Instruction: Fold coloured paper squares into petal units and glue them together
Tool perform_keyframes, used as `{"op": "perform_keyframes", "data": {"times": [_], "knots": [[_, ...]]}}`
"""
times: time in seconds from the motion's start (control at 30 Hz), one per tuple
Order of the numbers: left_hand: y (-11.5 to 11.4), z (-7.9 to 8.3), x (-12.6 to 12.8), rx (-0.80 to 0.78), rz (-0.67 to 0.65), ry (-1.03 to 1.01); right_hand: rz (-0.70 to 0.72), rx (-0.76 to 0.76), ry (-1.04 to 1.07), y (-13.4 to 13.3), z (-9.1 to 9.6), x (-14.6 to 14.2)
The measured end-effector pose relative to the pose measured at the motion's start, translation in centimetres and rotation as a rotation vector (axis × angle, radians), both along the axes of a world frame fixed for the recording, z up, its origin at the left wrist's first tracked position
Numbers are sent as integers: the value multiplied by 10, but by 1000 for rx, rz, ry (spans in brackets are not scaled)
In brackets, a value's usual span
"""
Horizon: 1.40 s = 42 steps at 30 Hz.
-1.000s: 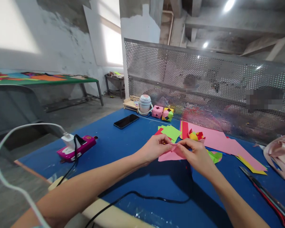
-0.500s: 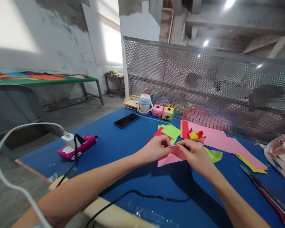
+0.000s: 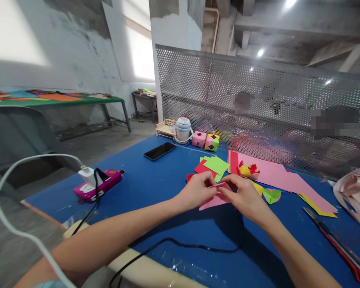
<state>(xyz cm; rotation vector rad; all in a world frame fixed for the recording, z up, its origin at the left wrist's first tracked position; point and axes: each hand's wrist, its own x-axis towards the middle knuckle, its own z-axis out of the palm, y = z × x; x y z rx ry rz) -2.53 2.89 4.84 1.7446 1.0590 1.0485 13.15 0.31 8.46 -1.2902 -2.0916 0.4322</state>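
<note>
A small pink paper point(image 3: 212, 201) lies folded on the blue table point(image 3: 156, 184), its upper edge lifted. My left hand point(image 3: 198, 191) pinches that edge from the left. My right hand point(image 3: 243, 196) pinches it from the right, fingers closed over the fold. The two hands meet above the paper's middle. Just behind them lie green paper squares point(image 3: 216, 165) on a red sheet, and a small folded yellow and red paper piece point(image 3: 248, 169).
Large pink sheets point(image 3: 276, 174) spread at the right, with scissors point(image 3: 339, 248) near the right edge. A phone point(image 3: 159, 151), a pink power strip point(image 3: 97, 185) with charger and cables, paper cubes point(image 3: 211, 142), and a perforated metal screen point(image 3: 258, 108) with people behind it.
Both hands have slid slightly toward me and left with the pink paper, and the fold between the fingers has tightened. Nothing else on the table moved.
</note>
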Motion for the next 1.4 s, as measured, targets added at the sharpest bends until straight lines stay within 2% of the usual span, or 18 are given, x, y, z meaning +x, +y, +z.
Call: {"op": "perform_keyframes", "data": {"times": [0.3,0.47,0.67,0.8,0.9,0.97,1.17,1.27,1.4], "knots": [[1,-5,0,190,-48,158,29,100,-134,2,-13,-1],[2,0,-3,208,-61,246,68,191,-205,3,-20,-4],[4,-6,-2,206,-18,179,56,254,-224,3,-20,-4],[5,-7,-1,145,-49,132,110,216,-178,6,-19,0],[7,-2,-3,16,-144,123,125,178,-136,8,-18,2],[8,0,-3,-34,-161,121,127,153,-119,9,-19,3],[6,-5,-3,115,-87,146,89,153,-134,8,-20,-2],[6,-4,-3,134,-74,165,45,61,12,8,-15,-2],[8,-1,-3,59,-41,97,-68,-28,193,10,-9,1]]}}
